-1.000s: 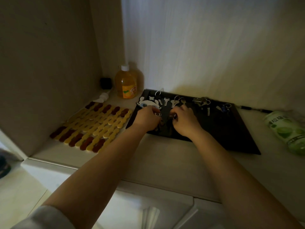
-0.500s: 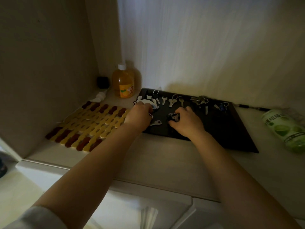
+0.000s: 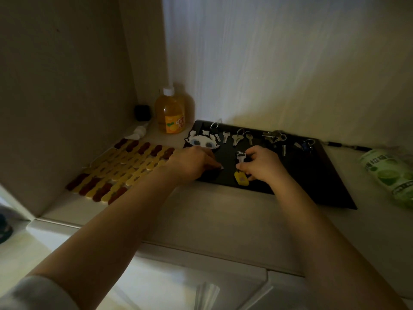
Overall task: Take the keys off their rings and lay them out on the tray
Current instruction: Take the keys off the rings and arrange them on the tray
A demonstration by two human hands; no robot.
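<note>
1. Head view: the tray point(image 3: 330, 175) is a dark slab on the pale counter point(image 3: 223, 220), its far edge against the wall.
2. The right hand point(image 3: 263, 165) rests on the tray's near middle, fingers curled round a silver key point(image 3: 241, 158) still on its ring, with a yellow tag point(image 3: 241, 178) lying at 6 o'clock from the key. The curled fingers hide the join between key and tag.
3. The left hand point(image 3: 194, 163) lies knuckles up at the tray's near left corner. Its fingertips are pressed to the surface, and what they hold, if anything, cannot be made out.
4. A pixel cat charm point(image 3: 202, 141) sits at 12 o'clock from the left hand, partly covered by it.
5. Loose keys point(image 3: 237, 138) lie in a row along the far edge; a bunch point(image 3: 274, 136) at 1 o'clock from the right hand is too dim to count.
6. A small blue-ringed piece point(image 3: 306, 144) lies at the far right, blurred.
7. Off the tray: a bottle point(image 3: 171, 113) at 11 o'clock, a mat point(image 3: 125, 168) at 9 o'clock, a green can point(image 3: 388, 173) at 3 o'clock, cut by the frame edge.
</note>
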